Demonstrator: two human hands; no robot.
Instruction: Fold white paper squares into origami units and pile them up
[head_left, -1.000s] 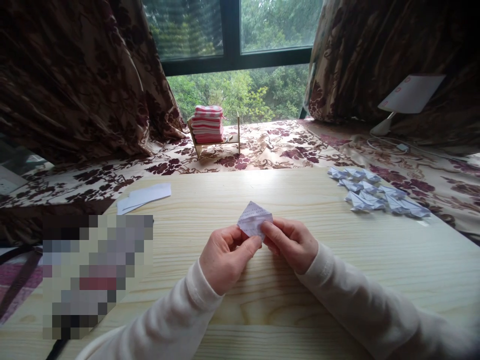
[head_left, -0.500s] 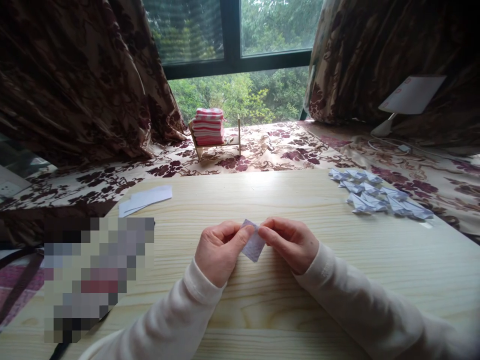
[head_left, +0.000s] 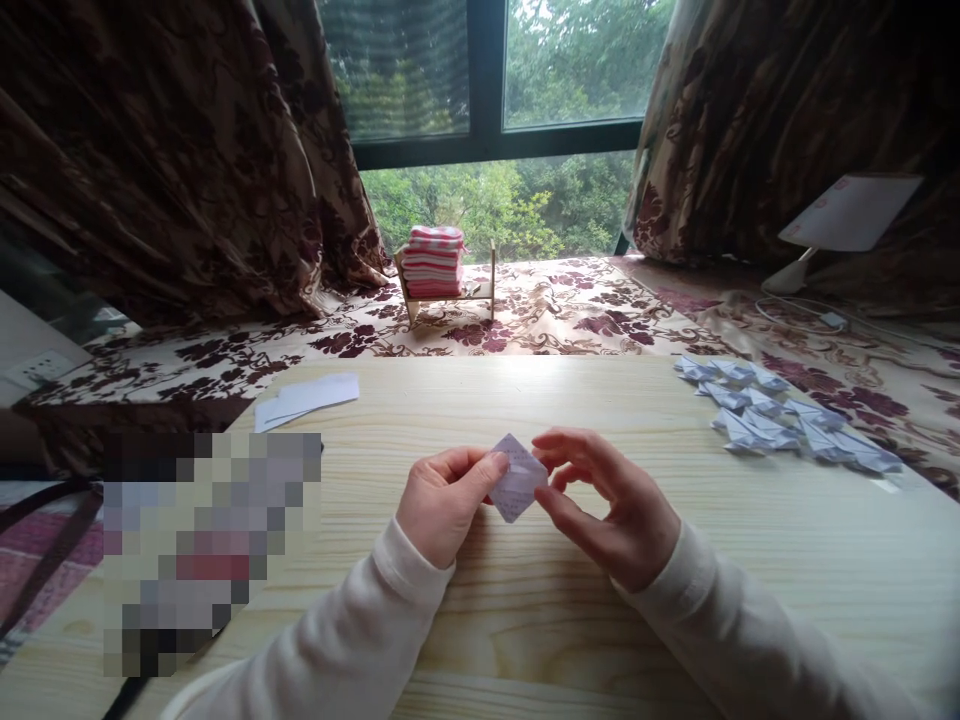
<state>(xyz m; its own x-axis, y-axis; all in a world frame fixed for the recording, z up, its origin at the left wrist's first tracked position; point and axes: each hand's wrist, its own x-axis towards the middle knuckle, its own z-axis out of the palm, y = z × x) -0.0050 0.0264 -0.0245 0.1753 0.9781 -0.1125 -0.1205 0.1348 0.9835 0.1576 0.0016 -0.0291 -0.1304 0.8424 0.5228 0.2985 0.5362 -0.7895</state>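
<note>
A small folded paper point(head_left: 519, 490), diamond-shaped and faintly printed, is held up over the table. My left hand point(head_left: 442, 505) pinches its left side, thumb on the face toward me and fingers behind. Around the paper's right corner, my right hand point(head_left: 626, 510) has its thumb and fingers spread apart. Its fingertips are very close to that corner; whether they touch it I cannot tell. Several folded paper pieces point(head_left: 757, 430) lie clustered at the table's far right. Flat white paper strips point(head_left: 319, 392) overlap at the far left.
The pale wooden table point(head_left: 465, 400) stands against a ledge with floral cloth point(head_left: 585, 310). On the ledge are a small rack of folded striped cloths point(head_left: 433, 262) and a white lamp point(head_left: 851, 212). A pixelated area covers something at the left. Curtains point(head_left: 187, 150) flank the window.
My right thumb and fingers have parted from their pinch on the paper. The paper now shows more of its face, still in my left hand. The whole view has shifted slightly.
</note>
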